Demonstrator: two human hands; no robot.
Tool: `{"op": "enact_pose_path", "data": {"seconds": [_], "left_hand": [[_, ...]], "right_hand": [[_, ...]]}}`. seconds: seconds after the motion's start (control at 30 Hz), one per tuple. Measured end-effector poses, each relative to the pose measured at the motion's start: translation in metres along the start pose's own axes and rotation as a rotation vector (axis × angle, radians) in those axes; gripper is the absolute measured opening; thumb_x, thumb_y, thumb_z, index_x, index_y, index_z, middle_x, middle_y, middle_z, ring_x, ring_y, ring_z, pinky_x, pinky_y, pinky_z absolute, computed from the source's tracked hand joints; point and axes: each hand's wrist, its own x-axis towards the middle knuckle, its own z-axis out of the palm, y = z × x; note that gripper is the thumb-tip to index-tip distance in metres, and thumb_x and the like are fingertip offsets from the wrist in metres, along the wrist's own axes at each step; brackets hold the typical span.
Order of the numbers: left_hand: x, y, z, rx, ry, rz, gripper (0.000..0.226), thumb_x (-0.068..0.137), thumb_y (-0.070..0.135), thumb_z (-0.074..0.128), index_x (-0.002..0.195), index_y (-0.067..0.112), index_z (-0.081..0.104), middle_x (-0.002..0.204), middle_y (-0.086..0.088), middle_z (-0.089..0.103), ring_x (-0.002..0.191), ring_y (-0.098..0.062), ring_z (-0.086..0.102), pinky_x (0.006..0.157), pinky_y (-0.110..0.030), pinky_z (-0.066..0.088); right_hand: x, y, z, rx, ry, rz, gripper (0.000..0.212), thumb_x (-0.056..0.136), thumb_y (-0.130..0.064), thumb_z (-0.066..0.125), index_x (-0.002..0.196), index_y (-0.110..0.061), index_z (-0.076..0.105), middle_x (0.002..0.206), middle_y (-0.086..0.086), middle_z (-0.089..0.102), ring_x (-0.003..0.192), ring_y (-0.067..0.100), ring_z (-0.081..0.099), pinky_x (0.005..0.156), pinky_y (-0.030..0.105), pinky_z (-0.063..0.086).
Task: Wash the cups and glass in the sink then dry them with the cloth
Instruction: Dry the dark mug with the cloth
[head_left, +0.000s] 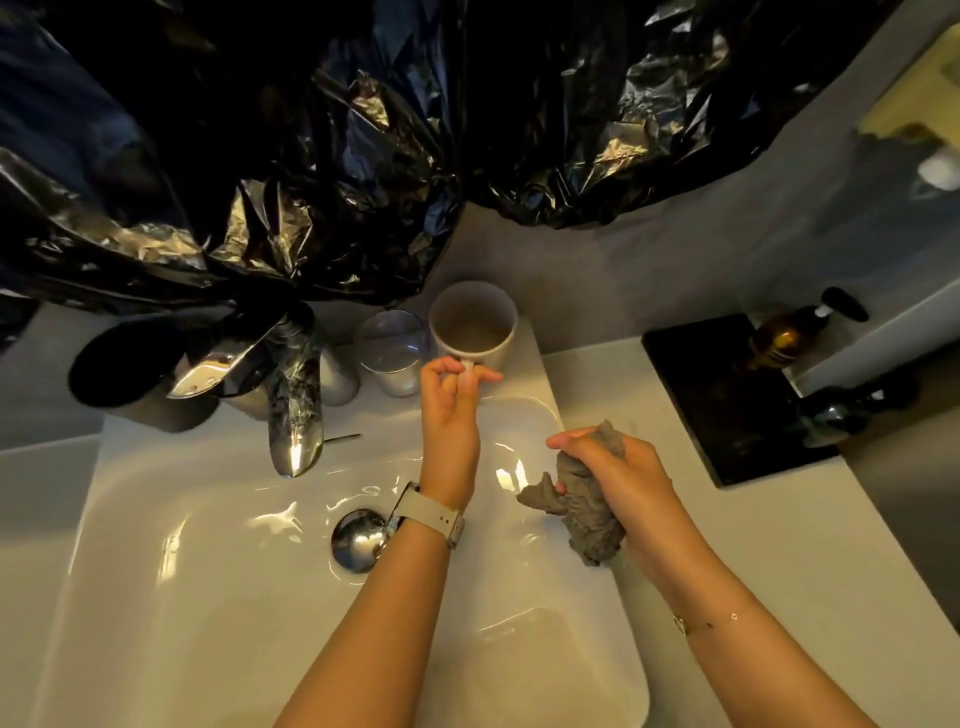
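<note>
Behind the sink basin (156, 519), white cup (472, 325), handle between left hand (449, 410) fingers.

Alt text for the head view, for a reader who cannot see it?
Over a white sink, the left hand pinches the handle of a white cup on the back ledge beside a glass; the right hand holds a grey cloth.

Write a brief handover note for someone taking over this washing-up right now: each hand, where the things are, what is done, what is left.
Left hand: pinches the handle of the white cup, which stands on the sink's back ledge.
Right hand: grips the bunched grey cloth over the sink edge.
Glass: upright on the ledge, left of the cup.
Done: cannot tell what has been washed.
Left: probably drying the cup, then checking the glass.
</note>
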Motion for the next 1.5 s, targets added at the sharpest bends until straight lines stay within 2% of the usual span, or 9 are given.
{"op": "enact_pose_path", "data": {"seconds": [0.23, 0.37, 0.53, 0.73, 0.93, 1.1, 1.3, 1.4, 1.5], "left_hand": [[-0.013, 0.015, -0.004, 0.051, 0.0, -0.049, 0.018, 0.103, 0.019, 0.049, 0.116, 0.03, 0.046, 0.117, 0.02, 0.056, 0.105, 0.013, 0.055, 0.081, -0.003, 0.043], [-0.064, 0.026, -0.032, 0.143, -0.081, -0.113, 0.026, 0.098, 0.016, 0.059, 0.118, 0.032, 0.054, 0.125, 0.014, 0.057, 0.115, 0.003, 0.053, 0.086, -0.012, 0.042], [-0.114, 0.047, -0.067, 0.224, -0.414, -0.308, 0.037, 0.097, 0.039, 0.056, 0.134, 0.043, 0.048, 0.129, 0.013, 0.061, 0.118, 0.003, 0.055, 0.083, -0.008, 0.045], [-0.143, 0.065, -0.095, 0.147, -0.42, -0.268, 0.021, 0.097, 0.029, 0.059, 0.113, 0.017, 0.065, 0.108, -0.005, 0.071, 0.098, -0.011, 0.065, 0.08, -0.02, 0.051], [-0.147, 0.086, -0.126, 0.175, -0.36, -0.116, 0.01, 0.101, 0.021, 0.053, 0.098, 0.014, 0.059, 0.097, -0.005, 0.063, 0.09, -0.022, 0.054, 0.079, -0.026, 0.042], [-0.145, 0.116, -0.128, 0.183, -0.384, -0.008, 0.01, 0.101, 0.012, 0.051, 0.091, 0.013, 0.054, 0.085, -0.002, 0.063, 0.08, -0.01, 0.061, 0.072, -0.02, 0.051], [-0.139, 0.126, -0.129, 0.308, -0.358, 0.027, 0.008, 0.1, 0.015, 0.054, 0.093, 0.011, 0.053, 0.082, -0.011, 0.059, 0.073, -0.01, 0.057, 0.064, -0.019, 0.048], [-0.132, 0.132, -0.132, 0.323, -0.315, 0.033, 0.006, 0.1, 0.015, 0.055, 0.095, 0.013, 0.052, 0.082, -0.01, 0.063, 0.071, -0.007, 0.06, 0.063, -0.018, 0.049], [-0.126, 0.144, -0.131, 0.283, -0.297, 0.045, 0.008, 0.099, 0.008, 0.055, 0.1, 0.014, 0.05, 0.082, -0.006, 0.067, 0.069, -0.004, 0.064, 0.062, -0.018, 0.05]], "right_hand": [[-0.015, 0.004, 0.002, 0.113, -0.025, -0.037, 0.011, 0.088, -0.012, 0.064, 0.091, -0.003, 0.069, 0.067, 0.01, 0.066, 0.055, 0.012, 0.068, 0.047, 0.017, 0.051], [-0.034, 0.012, 0.004, 0.212, -0.069, -0.109, 0.014, 0.091, -0.015, 0.058, 0.093, -0.006, 0.068, 0.076, 0.006, 0.07, 0.074, 0.018, 0.069, 0.067, 0.026, 0.053], [-0.071, 0.025, 0.016, 0.43, -0.274, -0.14, 0.027, 0.095, -0.012, 0.039, 0.089, -0.003, 0.064, 0.086, 0.015, 0.064, 0.071, 0.02, 0.062, 0.062, 0.03, 0.049], [-0.106, 0.04, 0.029, 0.61, -0.565, -0.167, 0.05, 0.062, -0.018, 0.052, 0.109, 0.001, 0.053, 0.106, 0.024, 0.058, 0.089, 0.031, 0.063, 0.077, 0.038, 0.056], [-0.122, 0.057, 0.044, 0.45, -0.476, -0.249, 0.051, 0.06, -0.005, 0.042, 0.107, -0.006, 0.061, 0.104, 0.012, 0.067, 0.095, 0.027, 0.065, 0.084, 0.038, 0.054], [-0.111, 0.075, 0.048, -0.1, -0.275, -0.336, 0.04, 0.087, 0.004, 0.045, 0.112, -0.021, 0.062, 0.106, 0.006, 0.068, 0.096, 0.019, 0.063, 0.079, 0.027, 0.053], [-0.094, 0.076, 0.047, -0.265, -0.033, -0.552, 0.035, 0.081, 0.009, 0.057, 0.084, -0.025, 0.067, 0.082, -0.005, 0.069, 0.077, 0.017, 0.065, 0.07, 0.019, 0.053], [-0.089, 0.068, 0.047, -0.215, -0.116, -0.505, 0.042, 0.08, 0.016, 0.049, 0.095, -0.019, 0.067, 0.092, 0.0, 0.069, 0.089, 0.017, 0.066, 0.079, 0.023, 0.056], [-0.091, 0.069, 0.051, -0.245, -0.419, -0.458, 0.057, 0.076, 0.002, 0.057, 0.123, -0.031, 0.053, 0.119, -0.012, 0.059, 0.112, -0.004, 0.053, 0.088, 0.015, 0.045]]}}
